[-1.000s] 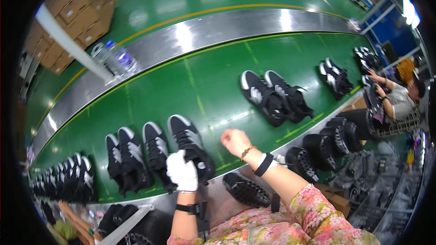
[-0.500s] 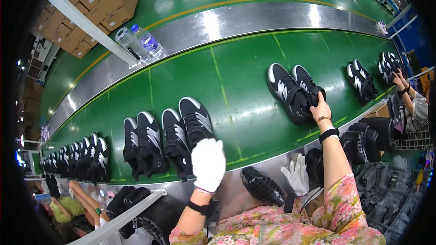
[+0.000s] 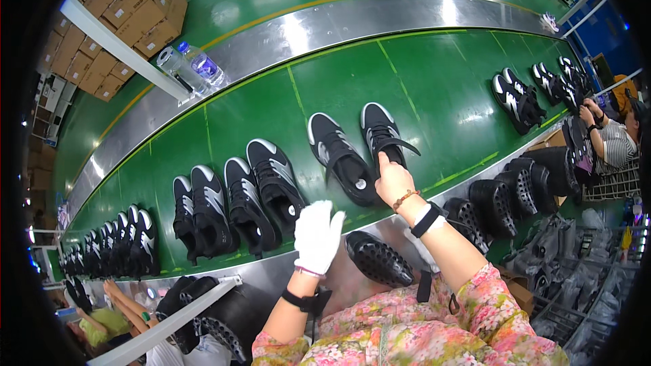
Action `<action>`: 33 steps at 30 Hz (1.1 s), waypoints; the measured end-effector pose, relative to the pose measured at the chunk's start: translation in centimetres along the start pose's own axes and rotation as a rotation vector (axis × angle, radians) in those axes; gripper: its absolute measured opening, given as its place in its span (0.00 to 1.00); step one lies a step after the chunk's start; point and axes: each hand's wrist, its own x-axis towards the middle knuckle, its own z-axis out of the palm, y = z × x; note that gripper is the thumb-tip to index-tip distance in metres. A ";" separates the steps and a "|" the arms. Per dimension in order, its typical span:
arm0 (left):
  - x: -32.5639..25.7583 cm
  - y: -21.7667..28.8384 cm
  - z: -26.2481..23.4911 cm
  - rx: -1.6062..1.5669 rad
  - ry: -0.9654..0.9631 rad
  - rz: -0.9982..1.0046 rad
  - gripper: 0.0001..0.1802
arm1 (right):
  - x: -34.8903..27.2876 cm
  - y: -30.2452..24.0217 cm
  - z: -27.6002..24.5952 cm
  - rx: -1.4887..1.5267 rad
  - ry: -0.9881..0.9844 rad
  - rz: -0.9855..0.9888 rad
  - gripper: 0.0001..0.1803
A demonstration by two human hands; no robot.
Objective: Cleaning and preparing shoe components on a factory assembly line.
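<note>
A pair of black sneakers with silver-grey toes lies on the green belt: the left shoe [image 3: 339, 156] and, a little farther off, the right shoe [image 3: 381, 129]. The right shoe's strap [image 3: 400, 144] sticks out loose to the right. Bare, my right hand [image 3: 395, 181] is closed at the right shoe's heel opening; its palm side is hidden. My left hand [image 3: 316, 238], in a white glove, is raised near the belt's front edge with fingers stretched and nothing in them. Left of it stand more sneakers, the nearest being a black shoe [image 3: 277, 179].
Black perforated shoe lasts [image 3: 380, 257] lie along the metal ledge in front. Two bottles [image 3: 203, 68] stand by a white post on the far rail. More sneakers [image 3: 519, 100] sit farther right, near a co-worker [image 3: 614, 139]. Cartons [image 3: 122, 13] are stacked at the far left.
The sneaker pair and my right hand have come leftward, nearer my left hand. The two shoes stand farther apart, and the right one's strap now sticks out.
</note>
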 end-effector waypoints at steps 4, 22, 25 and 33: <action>0.9 0.1 1.7 -0.077 -0.085 -0.185 0.24 | -4.5 0.7 -4.1 0.101 0.139 -0.185 0.12; 5.1 1.7 4.0 -0.156 -0.159 -0.379 0.50 | -22.8 3.9 -3.5 -0.076 -0.095 -0.290 0.41; 7.4 2.3 2.9 0.214 -0.086 -0.054 0.44 | -20.7 3.6 -8.1 0.076 -0.212 -0.215 0.41; 10.4 -0.5 3.3 0.366 -0.214 0.195 0.18 | -10.4 0.7 -11.4 0.064 -0.276 -0.229 0.30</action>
